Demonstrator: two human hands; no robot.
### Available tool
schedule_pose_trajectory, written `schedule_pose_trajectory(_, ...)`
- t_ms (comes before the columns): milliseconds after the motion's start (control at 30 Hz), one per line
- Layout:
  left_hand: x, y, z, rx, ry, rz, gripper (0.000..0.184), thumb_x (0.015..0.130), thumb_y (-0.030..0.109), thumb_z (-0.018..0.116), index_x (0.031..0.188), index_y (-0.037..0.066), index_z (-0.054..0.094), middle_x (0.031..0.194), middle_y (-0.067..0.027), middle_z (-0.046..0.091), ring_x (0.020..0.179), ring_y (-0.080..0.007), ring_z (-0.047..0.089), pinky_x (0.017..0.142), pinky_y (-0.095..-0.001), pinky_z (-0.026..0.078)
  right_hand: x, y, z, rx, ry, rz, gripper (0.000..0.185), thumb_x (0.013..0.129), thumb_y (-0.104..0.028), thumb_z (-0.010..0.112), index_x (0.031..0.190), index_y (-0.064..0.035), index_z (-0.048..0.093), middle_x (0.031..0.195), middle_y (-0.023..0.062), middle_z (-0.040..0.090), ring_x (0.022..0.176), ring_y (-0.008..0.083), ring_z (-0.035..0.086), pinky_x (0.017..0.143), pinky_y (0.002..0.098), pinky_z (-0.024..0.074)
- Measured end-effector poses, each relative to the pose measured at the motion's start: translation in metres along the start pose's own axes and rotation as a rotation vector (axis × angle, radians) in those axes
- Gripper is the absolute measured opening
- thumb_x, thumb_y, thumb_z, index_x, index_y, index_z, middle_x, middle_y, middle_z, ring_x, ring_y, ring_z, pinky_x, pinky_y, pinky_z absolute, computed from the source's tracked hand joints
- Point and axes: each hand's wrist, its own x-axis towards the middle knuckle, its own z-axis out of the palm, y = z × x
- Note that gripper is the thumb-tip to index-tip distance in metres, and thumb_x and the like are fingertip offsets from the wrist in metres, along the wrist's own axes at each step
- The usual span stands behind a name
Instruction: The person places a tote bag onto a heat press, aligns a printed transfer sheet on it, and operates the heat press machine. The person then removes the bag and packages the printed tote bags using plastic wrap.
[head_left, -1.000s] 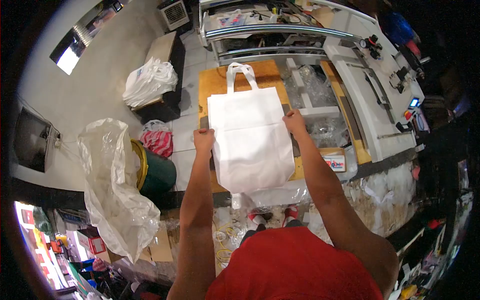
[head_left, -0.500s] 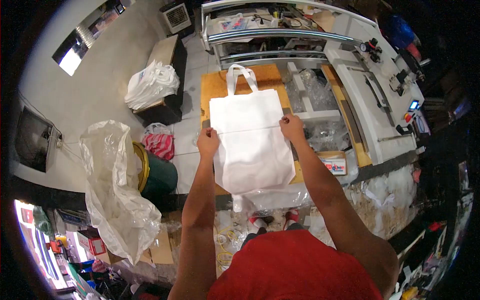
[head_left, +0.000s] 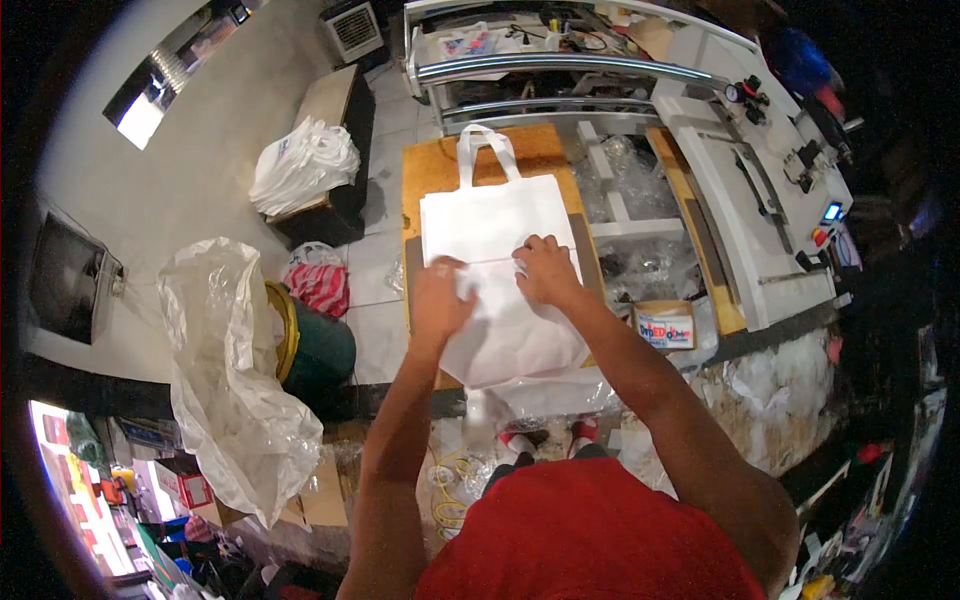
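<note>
A white bag (head_left: 495, 222) lies flat on a wooden board (head_left: 540, 148), its two handles pointing away from me. My left hand (head_left: 443, 300) is over the bag's left side, slightly blurred, with thumb and fingers apart. On the right half of the bag rests my right hand (head_left: 547, 270), its fingers spread and bent with the tips on the fabric near a crosswise crease. Neither hand grips anything. Clear plastic (head_left: 540, 398) shows under the bag's near end.
A pile of white bags (head_left: 305, 165) sits on a dark bench at the left. Nearer are a green bin (head_left: 322, 350) and a large plastic sack (head_left: 215, 370). Metal rails (head_left: 570, 66) cross the far side; a white machine (head_left: 745, 200) and small box (head_left: 666, 328) stand right.
Both hands have let go of the bag's side edges and moved inward over it, with their fingers now apart. The bag has stayed nearly in place.
</note>
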Motion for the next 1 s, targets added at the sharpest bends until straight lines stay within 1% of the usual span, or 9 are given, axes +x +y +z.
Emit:
schedule_pose_trajectory(67, -0.015, 0.037, 0.001, 0.155, -0.204, 0.052, 0.052, 0.075, 0.035, 0.074, 0.121, 0.014, 0.062, 0.133, -0.0131, 0.051, 0.119, -0.0376, 0.049, 0.098, -0.0502, 0.045, 0.002, -0.010, 0.001, -0.035, -0.021, -0.135, 0.041, 0.078, -0.025, 0.069, 0.117, -0.0162, 0.065, 0.121, 0.0090, 0.055, 0.116, 0.0327, 0.048, 0.093, 0.0524, 0.0436)
schedule_pose_trajectory(167, -0.027, 0.046, 0.006, 0.236, -0.455, 0.047, 0.087, 0.059, 0.044, 0.086, 0.134, 0.017, 0.051, 0.142, -0.0128, 0.042, 0.128, -0.0403, 0.041, 0.100, -0.0572, 0.043, 0.012, -0.024, 0.010, -0.067, -0.179, -0.184, 0.045, 0.075, -0.023, 0.070, 0.120, -0.0165, 0.065, 0.123, 0.0080, 0.056, 0.112, 0.0347, 0.050, 0.087, 0.0502, 0.0489)
schedule_pose_trajectory(267, -0.032, 0.035, 0.025, 0.256, -0.400, 0.056, 0.099, 0.052, 0.044, 0.091, 0.138, 0.018, 0.047, 0.143, -0.0139, 0.040, 0.131, -0.0423, 0.038, 0.100, -0.0595, 0.043, 0.032, -0.026, -0.005, -0.119, -0.281, -0.124, 0.064, 0.067, -0.028, 0.077, 0.128, -0.0208, 0.059, 0.129, 0.0076, 0.052, 0.117, 0.0363, 0.048, 0.089, 0.0530, 0.0495)
schedule_pose_trajectory(333, -0.031, 0.037, 0.023, 0.256, -0.428, 0.036, 0.102, 0.051, 0.043, 0.092, 0.139, 0.018, 0.045, 0.143, -0.0143, 0.040, 0.132, -0.0426, 0.037, 0.100, -0.0599, 0.043, 0.046, -0.029, -0.016, -0.167, -0.409, -0.053, 0.080, 0.060, -0.035, 0.083, 0.133, -0.0261, 0.054, 0.132, 0.0079, 0.049, 0.124, 0.0350, 0.046, 0.094, 0.0553, 0.0472)
schedule_pose_trajectory(633, -0.022, 0.060, 0.006, 0.317, -0.532, -0.036, 0.103, 0.053, 0.045, 0.092, 0.140, 0.019, 0.043, 0.143, -0.0126, 0.039, 0.133, -0.0390, 0.036, 0.101, -0.0614, 0.042, 0.036, -0.017, -0.014, -0.143, -0.335, -0.113, 0.076, 0.063, -0.037, 0.080, 0.134, -0.0249, 0.054, 0.137, 0.0054, 0.050, 0.124, 0.0348, 0.046, 0.100, 0.0579, 0.0400)
schedule_pose_trajectory(767, -0.015, 0.064, -0.004, 0.354, -0.600, -0.047, 0.091, 0.059, 0.044, 0.088, 0.137, 0.018, 0.048, 0.142, -0.0111, 0.043, 0.130, -0.0362, 0.042, 0.103, -0.0630, 0.038, 0.019, 0.001, -0.017, -0.017, -0.214, -0.112, 0.071, 0.068, -0.038, 0.077, 0.134, -0.0226, 0.055, 0.139, 0.0068, 0.051, 0.125, 0.0352, 0.046, 0.100, 0.0571, 0.0394)
schedule_pose_trajectory(867, -0.015, 0.038, -0.013, 0.285, -0.304, 0.066, 0.067, 0.075, 0.048, 0.075, 0.130, 0.017, 0.056, 0.142, -0.0114, 0.048, 0.129, -0.0322, 0.046, 0.104, -0.0575, 0.039, 0.000, 0.028, -0.045, 0.321, 0.193, -0.127, 0.053, 0.077, -0.031, 0.071, 0.125, -0.0139, 0.061, 0.127, 0.0116, 0.059, 0.119, 0.0347, 0.052, 0.101, 0.0490, 0.0417)
schedule_pose_trajectory(933, -0.021, 0.044, -0.059, 0.007, -0.020, 0.109, 0.039, 0.078, 0.030, 0.076, 0.109, 0.008, 0.064, 0.118, -0.0147, 0.063, 0.111, -0.0357, 0.058, 0.095, -0.0452, 0.046, -0.020, 0.062, -0.063, 0.474, 0.369, 0.020, 0.040, 0.080, -0.024, 0.069, 0.116, -0.0084, 0.065, 0.117, 0.0146, 0.064, 0.112, 0.0342, 0.056, 0.100, 0.0447, 0.0435)
schedule_pose_trajectory(1000, -0.029, 0.043, -0.083, -0.063, -0.042, 0.046, 0.029, 0.082, 0.020, 0.072, 0.106, 0.006, 0.063, 0.109, -0.0171, 0.064, 0.106, -0.0372, 0.060, 0.093, -0.0441, 0.047, -0.039, 0.082, -0.068, 0.532, 0.437, 0.159, 0.035, 0.080, -0.021, 0.068, 0.111, -0.0060, 0.067, 0.111, 0.0158, 0.065, 0.108, 0.0339, 0.059, 0.099, 0.0432, 0.0443)
